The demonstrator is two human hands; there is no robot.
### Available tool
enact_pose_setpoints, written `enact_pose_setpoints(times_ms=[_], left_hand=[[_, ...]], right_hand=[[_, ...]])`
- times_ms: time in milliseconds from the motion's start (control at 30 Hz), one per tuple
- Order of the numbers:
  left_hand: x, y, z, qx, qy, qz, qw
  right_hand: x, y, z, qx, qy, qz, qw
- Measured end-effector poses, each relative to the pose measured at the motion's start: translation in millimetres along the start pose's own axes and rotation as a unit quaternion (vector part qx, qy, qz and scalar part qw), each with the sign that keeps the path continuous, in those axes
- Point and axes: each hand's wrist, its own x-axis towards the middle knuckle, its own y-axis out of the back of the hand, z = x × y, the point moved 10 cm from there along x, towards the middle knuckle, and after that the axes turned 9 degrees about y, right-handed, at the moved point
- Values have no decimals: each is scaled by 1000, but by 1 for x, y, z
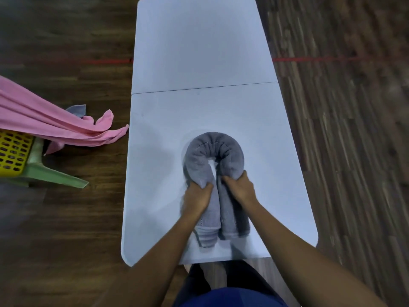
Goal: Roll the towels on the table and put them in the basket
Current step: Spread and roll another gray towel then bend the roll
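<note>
grey towel [213, 151] | bent double | fingers [205, 186] clutch both halves

Plain indoor room: wood-plank floor [66, 218], red tape line [309, 59], white folding table [199, 52].

1. one head-worn view, set above the near short end of the table [199, 52], facing forward and steeply down along its length.
2. close range; the wide angle takes in floor [66, 229] on both sides.
</note>
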Motion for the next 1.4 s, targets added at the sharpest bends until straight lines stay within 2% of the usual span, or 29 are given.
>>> enact_pose_setpoints(times_ms=[167,267,367,400,467,533,667,733,767,800,867,900,967,1100,1267,1400], left_hand=[[-4,-11,8,-28,-22,6,999],[2,-9,0,-36,-13,27,999],[-2,-10,-2,51,-4,70,996],[-3,-12,-3,48,1,66,997],[-5,-16,-6,-25,-5,31,999],[-9,-15,-14,-112,-31,9,993],[-18,-1,-40,-301,-5,-19,953],[-12,8,-47,-338,5,-34,941],[-11,17,-49,-328,-3,-20,944],[-9,30,-51,-274,-20,22,961],[-11,61,-54,-72,-82,161,981],[-14,73,-54,22,-109,224,968],[-14,85,-60,133,-141,276,941],[0,82,-85,247,-147,244,926],[-2,72,-103,255,-130,216,934],[4,72,-91,269,-129,189,936]], right_hand=[[-8,-9,-5,-1,44,-55,998],[-6,-13,2,-38,33,-74,996],[-10,-4,6,-160,10,19,987],[-15,0,2,-156,15,60,986],[-25,2,-5,-102,32,119,987],[-35,-4,-10,-99,39,134,985],[-42,-29,-17,-179,41,97,978],[-37,-40,-17,-236,44,59,969],[-35,-43,-17,-266,45,45,962],[-32,-45,-16,-291,46,35,955],[-28,-45,-17,-322,48,25,945],[-27,-44,-19,-331,51,25,942],[-26,-41,-22,-345,60,26,936],[-22,-38,-25,-364,98,13,926],[-17,-40,-33,-385,183,-2,905],[-9,-24,-39,-323,218,7,921]])
